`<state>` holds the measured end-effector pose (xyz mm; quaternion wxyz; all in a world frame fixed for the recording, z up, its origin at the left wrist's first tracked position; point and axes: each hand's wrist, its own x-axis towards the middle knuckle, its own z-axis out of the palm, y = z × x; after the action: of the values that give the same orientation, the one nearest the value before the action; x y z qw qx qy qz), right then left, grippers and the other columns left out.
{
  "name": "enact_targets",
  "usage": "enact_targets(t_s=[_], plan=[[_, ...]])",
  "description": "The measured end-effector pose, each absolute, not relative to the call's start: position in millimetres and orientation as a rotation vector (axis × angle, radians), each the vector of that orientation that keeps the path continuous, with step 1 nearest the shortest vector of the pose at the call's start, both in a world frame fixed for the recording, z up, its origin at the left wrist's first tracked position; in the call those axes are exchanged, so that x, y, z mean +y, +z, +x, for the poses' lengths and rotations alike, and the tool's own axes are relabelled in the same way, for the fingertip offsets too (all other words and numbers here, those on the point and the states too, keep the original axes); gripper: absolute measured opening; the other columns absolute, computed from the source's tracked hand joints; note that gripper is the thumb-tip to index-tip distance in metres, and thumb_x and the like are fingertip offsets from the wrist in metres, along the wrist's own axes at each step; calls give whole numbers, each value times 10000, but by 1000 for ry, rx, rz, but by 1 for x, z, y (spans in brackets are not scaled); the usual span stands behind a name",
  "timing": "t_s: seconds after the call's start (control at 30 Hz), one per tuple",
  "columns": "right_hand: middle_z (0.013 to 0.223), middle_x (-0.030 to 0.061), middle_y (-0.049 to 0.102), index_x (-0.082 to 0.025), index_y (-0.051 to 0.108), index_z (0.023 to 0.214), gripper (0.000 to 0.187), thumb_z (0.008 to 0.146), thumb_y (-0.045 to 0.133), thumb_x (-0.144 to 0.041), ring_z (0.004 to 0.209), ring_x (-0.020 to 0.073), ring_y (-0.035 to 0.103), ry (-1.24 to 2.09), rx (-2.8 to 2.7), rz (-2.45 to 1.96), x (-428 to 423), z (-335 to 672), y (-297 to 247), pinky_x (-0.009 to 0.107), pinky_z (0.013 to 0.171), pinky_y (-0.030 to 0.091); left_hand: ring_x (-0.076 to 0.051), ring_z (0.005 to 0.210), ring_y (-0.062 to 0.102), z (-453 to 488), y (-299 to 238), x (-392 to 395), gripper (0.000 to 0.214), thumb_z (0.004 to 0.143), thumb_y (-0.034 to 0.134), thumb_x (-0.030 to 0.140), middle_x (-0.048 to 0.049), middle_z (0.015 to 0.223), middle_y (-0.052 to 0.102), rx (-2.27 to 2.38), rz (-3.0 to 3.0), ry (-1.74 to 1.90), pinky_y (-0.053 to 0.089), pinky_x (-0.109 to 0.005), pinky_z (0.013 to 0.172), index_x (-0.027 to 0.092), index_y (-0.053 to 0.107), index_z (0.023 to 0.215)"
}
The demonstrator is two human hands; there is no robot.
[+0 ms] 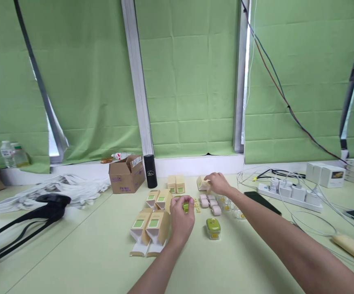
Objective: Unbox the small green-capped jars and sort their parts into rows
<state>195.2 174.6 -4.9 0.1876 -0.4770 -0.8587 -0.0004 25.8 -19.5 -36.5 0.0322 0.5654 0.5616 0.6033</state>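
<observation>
My left hand is closed in a pinch on a small green piece, much like a green lid; the fingers partly hide it. Farther out, my right hand has its fingertips on the edge of a small beige carton. To the left of my left hand stand open beige cartons with green squares and white flaps. A clear case with a green lid sits nearer me. Between the hands lie several pale pink pieces and little yellow tags. Clear containers are partly behind my right forearm.
A brown cardboard box and a black cylinder stand at the back. White fabric and a black-framed object lie left. On the right are a power strip, loose cables, a dark phone and white boxes.
</observation>
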Motion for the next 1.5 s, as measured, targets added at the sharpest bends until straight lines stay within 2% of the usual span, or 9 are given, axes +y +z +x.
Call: enact_targets(t_s=[0.13, 0.33, 0.47, 0.6, 0.8, 1.2, 1.27, 1.37, 1.5], plan=[[1287, 60, 716, -307, 678, 1267, 342, 980, 492, -311, 1228, 244, 598, -29, -2590, -1217, 162, 181, -17, 387, 1068, 305, -262, 941, 646, 25, -40, -18, 210, 932, 611, 392, -86, 955, 651, 1716, 1799, 1859, 539, -462, 900, 215, 723, 911], [1243, 134, 718, -267, 704, 1225, 408, 1032, 363, -381, 1174, 313, 632, -82, -2601, -1357, 167, 183, -27, 499, 1057, 300, -260, 938, 638, 23, -42, -17, 196, 938, 607, 380, -77, 930, 647, 1706, 1838, 1883, 542, -467, 891, 222, 716, 900], [1461, 194, 568, -223, 615, 1370, 451, 1026, 365, -376, 1376, 345, 485, -128, -2566, -1401, 167, 186, -26, 524, 1118, 245, -265, 951, 637, 25, -41, -17, 186, 939, 603, 371, -81, 947, 645, 1721, 1831, 1855, 540, -473, 895, 222, 711, 910], [1616, 160, 400, -233, 553, 1439, 491, 1031, 365, -430, 1483, 307, 368, -112, -2605, -1358, 164, 176, -24, 501, 1191, 172, -268, 963, 633, 26, -41, -18, 179, 936, 603, 363, -83, 940, 642, 1708, 1854, 1853, 546, -455, 876, 225, 714, 909], [1435, 153, 611, -219, 682, 1267, 463, 1048, 317, -401, 1374, 282, 522, -59, -2659, -1333, 169, 170, -26, 516, 1205, 169, -272, 961, 638, 24, -42, -16, 190, 939, 597, 367, -85, 937, 644, 1733, 1868, 1843, 536, -460, 894, 222, 713, 902], [1310, 100, 696, -218, 727, 1104, 336, 1009, 412, -287, 1373, 263, 505, -62, -2468, -1275, 155, 198, -15, 495, 1234, 83, -269, 985, 640, 25, -38, -20, 126, 888, 593, 242, -88, 976, 657, 1604, 1929, 1747, 526, -468, 911, 229, 708, 938], [1232, 91, 728, -220, 723, 1080, 309, 994, 428, -245, 1332, 244, 530, -65, -2389, -1225, 140, 203, -8, 443, 1226, 131, -271, 1030, 634, 24, -37, -23, 195, 851, 596, 181, -82, 998, 674, 1510, 1999, 1629, 516, -458, 932, 247, 712, 993], [1177, 96, 733, -203, 694, 1095, 303, 974, 416, -202, 1191, 231, 605, -45, -2245, -1193, 111, 211, -5, 371, 1093, 348, -294, 1148, 581, 24, -34, -30, 394, 793, 618, 130, -88, 1098, 680, 1424, 2132, 1362, 468, -462, 1000, 284, 689, 1148], [1056, 70, 741, -216, 656, 1078, 277, 955, 409, -221, 979, 228, 665, 168, -2003, -1094, 70, 218, -23, 333, 844, 481, -327, 1196, 507, 28, -30, -41, 531, 766, 712, 231, -102, 1232, 611, 1454, 2185, 968, 425, -470, 1026, 298, 614, 1283]])
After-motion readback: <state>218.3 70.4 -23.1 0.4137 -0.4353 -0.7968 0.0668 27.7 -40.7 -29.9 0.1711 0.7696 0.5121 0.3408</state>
